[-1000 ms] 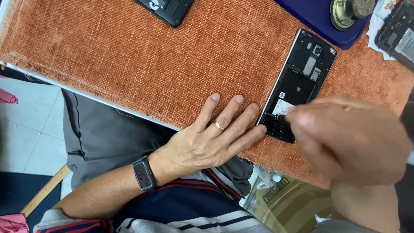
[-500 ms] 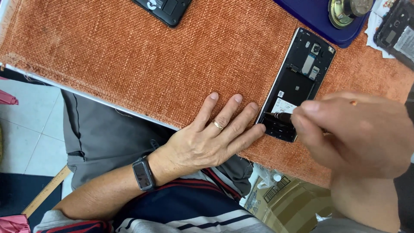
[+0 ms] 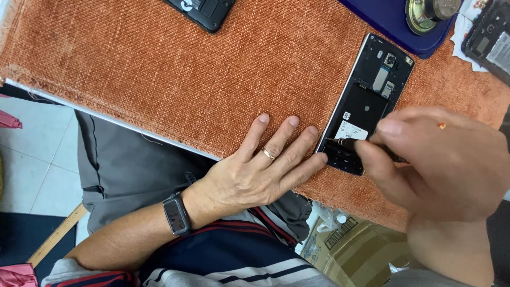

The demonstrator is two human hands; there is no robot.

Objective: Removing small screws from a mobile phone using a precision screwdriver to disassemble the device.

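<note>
Near the worktop's front edge lies the opened phone (image 3: 366, 111): light, stiff, probably fragile inside, best held by its rim. Left hand (image 3: 255, 172) flat, steadying. Right hand (image 3: 435, 159) pinching a tool (image 3: 342, 142).

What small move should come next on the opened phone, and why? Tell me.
Probably keep the left hand pressed flat against the phone and turn the tool in place. Its tip sits on the lower left part of the open back, near the white label, and the right hand grips it closely. The left fingertips touch the phone's edge, steadying it on the orange cloth.
</note>
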